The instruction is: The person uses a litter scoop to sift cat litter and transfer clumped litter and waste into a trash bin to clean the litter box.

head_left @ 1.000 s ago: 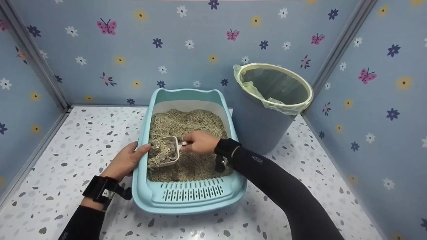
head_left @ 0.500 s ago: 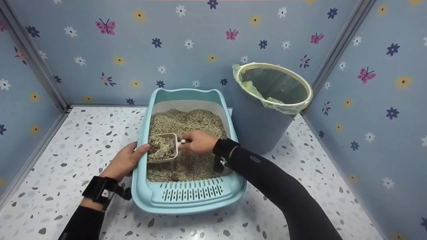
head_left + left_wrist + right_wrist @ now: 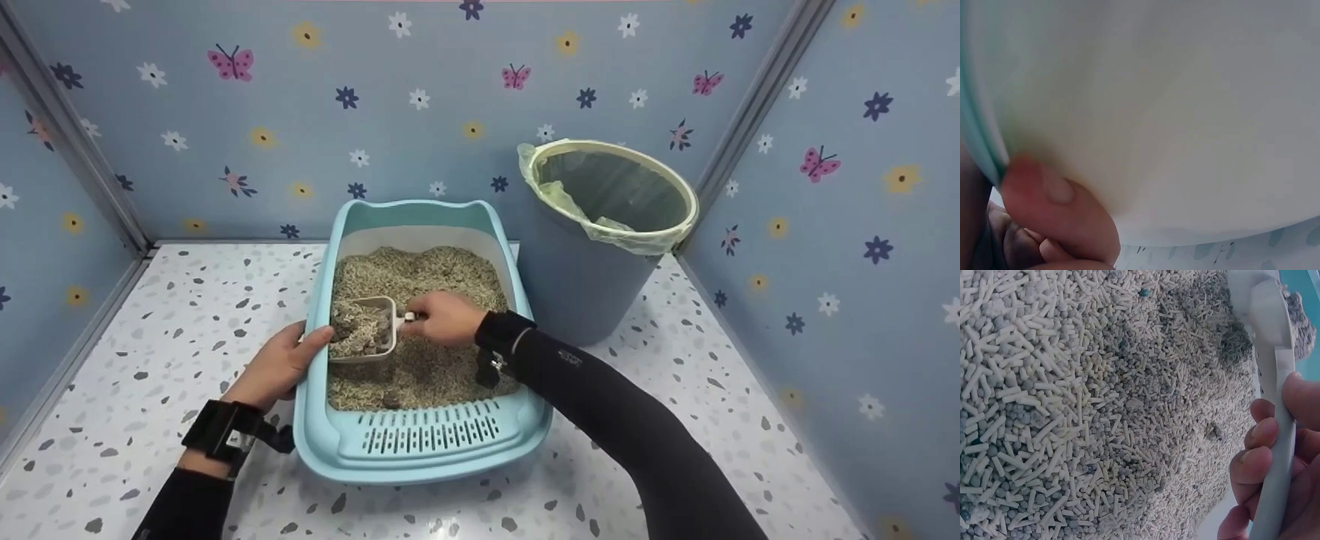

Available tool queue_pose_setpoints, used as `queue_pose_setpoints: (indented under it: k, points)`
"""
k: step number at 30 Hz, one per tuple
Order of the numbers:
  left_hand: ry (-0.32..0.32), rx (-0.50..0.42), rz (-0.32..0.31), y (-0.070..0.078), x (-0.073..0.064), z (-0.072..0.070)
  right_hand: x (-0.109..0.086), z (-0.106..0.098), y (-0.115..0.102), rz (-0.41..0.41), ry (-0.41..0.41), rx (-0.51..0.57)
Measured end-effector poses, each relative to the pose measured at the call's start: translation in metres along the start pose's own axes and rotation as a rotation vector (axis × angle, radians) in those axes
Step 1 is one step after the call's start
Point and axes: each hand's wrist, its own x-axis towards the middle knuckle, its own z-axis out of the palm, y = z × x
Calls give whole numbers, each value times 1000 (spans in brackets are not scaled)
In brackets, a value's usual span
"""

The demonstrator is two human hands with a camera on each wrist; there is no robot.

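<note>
A light-blue litter box [image 3: 420,469] holds pellet litter [image 3: 435,274] with a few darker clumps. My left hand [image 3: 279,361] grips its left rim. The thumb lies over the rim, and in the left wrist view curled fingers [image 3: 1061,216] press against the pale wall [image 3: 1185,140]. With my right hand [image 3: 448,319] I hold a white litter scoop [image 3: 393,330] by its handle, fingers wrapped round it in the right wrist view. Litter and grey clumps [image 3: 367,326] fill the scoop, which hangs over the litter near the left wall. My right hand hides part of the handle.
A grey-blue bin [image 3: 585,285] with a pale green liner bag [image 3: 637,238] over its rim stands right of the box. Flower-patterned panels [image 3: 420,150] close in the back and sides. The speckled floor [image 3: 202,315] lies around the box.
The scoop has shifted slightly away from me and up off the litter, uncovering more litter at the near end. My left hand stays on the rim. The head view has turned slightly.
</note>
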Motion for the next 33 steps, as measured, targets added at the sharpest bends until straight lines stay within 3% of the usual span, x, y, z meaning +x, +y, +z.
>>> queue_pose_setpoints:
  k: [6, 10, 16, 23, 33]
  points:
    - [-1, -6, 3, 0, 0, -1, -8, -5, -2, -52, -35, 47]
    - [5, -2, 4, 0, 0, -2, -14, -9, -2, -38, -35, 122]
    - [3, -1, 22, 0, -2, -4, -21, -12, 1, -6, -12, 125]
    - [2, -1, 29, 0, -1, -4, -37, -26, 1, 63, 87, 122]
    - [-21, -58, 41, 0, 1, 1, -68, -54, -10, 59, 178, 199]
